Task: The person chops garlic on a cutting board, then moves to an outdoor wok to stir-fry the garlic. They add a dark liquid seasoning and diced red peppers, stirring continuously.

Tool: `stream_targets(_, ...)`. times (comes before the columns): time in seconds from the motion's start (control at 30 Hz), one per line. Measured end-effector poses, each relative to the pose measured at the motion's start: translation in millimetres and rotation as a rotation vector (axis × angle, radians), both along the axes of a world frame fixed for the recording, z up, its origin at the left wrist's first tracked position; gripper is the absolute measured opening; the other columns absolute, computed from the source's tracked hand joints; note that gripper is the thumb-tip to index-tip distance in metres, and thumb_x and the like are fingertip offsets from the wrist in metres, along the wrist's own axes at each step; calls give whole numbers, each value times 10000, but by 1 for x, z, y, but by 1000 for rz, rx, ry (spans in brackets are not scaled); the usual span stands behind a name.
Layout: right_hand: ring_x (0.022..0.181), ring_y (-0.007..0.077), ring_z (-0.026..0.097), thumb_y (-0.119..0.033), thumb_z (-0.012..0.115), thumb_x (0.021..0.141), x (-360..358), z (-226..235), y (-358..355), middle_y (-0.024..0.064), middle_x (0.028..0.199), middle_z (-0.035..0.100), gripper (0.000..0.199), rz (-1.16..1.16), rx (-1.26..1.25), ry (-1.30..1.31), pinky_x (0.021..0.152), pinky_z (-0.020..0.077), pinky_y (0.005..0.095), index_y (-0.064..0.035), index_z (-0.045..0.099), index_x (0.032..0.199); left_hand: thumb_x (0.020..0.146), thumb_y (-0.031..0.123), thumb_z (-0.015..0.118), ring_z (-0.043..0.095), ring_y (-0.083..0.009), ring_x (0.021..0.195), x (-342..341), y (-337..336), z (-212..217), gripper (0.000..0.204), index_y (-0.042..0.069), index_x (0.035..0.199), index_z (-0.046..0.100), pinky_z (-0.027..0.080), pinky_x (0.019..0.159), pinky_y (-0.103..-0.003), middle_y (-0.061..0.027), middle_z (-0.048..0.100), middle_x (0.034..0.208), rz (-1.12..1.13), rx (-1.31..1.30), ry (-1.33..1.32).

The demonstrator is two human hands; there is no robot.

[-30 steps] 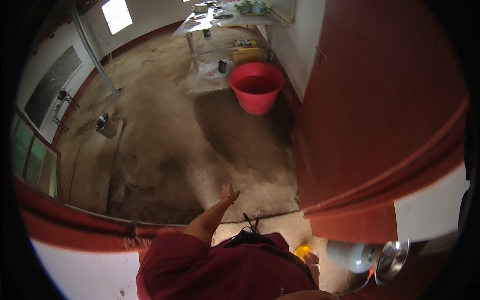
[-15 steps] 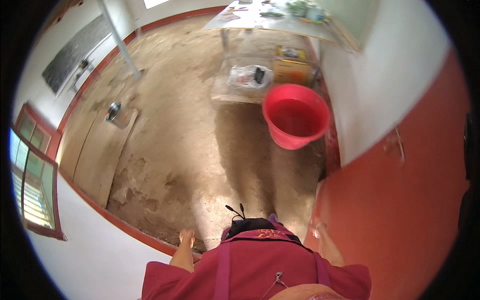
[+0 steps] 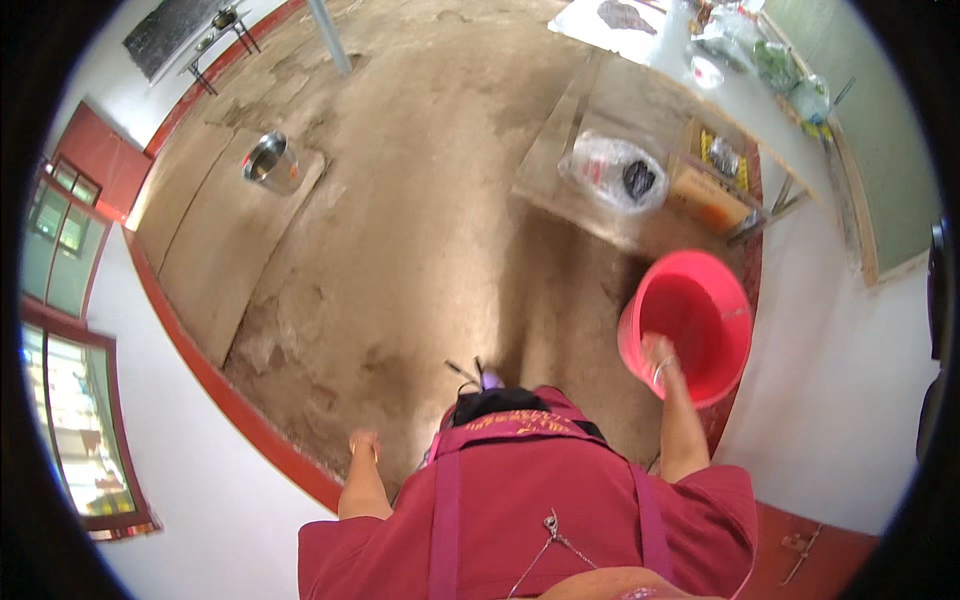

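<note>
My right hand (image 3: 658,352) is over the near left side of a red plastic bucket (image 3: 735,365) at the right, with a bracelet on its wrist. Blur hides its fingers, and I cannot tell whether it grips the rim or only passes in front of it. The bucket has a wide mouth, and its red inside shows from above. Low beside my body on the left, my left hand (image 3: 365,440) hangs with nothing visible in it; its fingers look loose and open, though small and slightly blurred.
A metal pail (image 3: 272,165) stands on the floor at the far left. Beyond the bucket are a clear plastic bag (image 3: 618,172) and a cardboard box (image 3: 708,195) under a table (image 3: 740,105) with bagged greens on it. A grey post (image 3: 330,38) rises far off.
The view has swung right and moved closer to the bucket and table. My right hand has reached forward from beside my body to the bucket. My left hand stays low at my side.
</note>
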State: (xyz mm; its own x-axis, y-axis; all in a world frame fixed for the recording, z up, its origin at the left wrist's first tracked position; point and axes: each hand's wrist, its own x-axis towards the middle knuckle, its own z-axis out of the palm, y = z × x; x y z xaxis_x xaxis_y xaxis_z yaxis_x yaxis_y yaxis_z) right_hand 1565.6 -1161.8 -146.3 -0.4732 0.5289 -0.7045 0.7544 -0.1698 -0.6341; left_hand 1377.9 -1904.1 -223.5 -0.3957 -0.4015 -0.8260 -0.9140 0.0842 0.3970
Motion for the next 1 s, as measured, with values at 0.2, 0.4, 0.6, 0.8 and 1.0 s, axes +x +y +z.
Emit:
stream_targets(0.2,598,328,624,-184,579,811,-34,0,26,164,784,598,256,-100,-249,-611,430,459,378,-24,539,1006,734,199,599,599,-233,798,-397,340,108,355,19,1038,566,491,701,-339,-136,614,876,-848,-173,671)
stream_targets(0.4,503,304,606,-107,457,814,-241,28,174,171,638,598,149,-540,212,-359,387,438,460,4,537,755,715,238,599,524,-291,1044,-621,416,99,525,32,1186,493,429,869,-389,-163,528,1156,-1006,-334,665)
stream_targets(0.6,506,211,551,-168,544,791,-557,170,322,135,603,572,366,-151,1274,50,509,439,329,-57,547,1140,741,211,575,582,-277,833,-640,334,31,371,20,1056,535,469,686,-393,-145,592,957,-326,-185,-160)
stream_targets(0.8,569,301,574,-207,560,803,-830,295,421,116,653,596,314,186,1657,-20,546,470,398,-150,566,1112,740,145,543,586,-284,775,-788,390,24,293,9,999,553,467,635,-410,-151,597,897,-254,-169,-313)
stream_targets(1.0,724,254,594,-199,566,775,-968,299,524,97,768,627,331,215,1791,-118,643,476,341,-172,579,1105,740,80,512,590,-291,718,-1145,499,23,226,-2,942,571,465,584,-426,-157,603,838,-369,-286,-52)
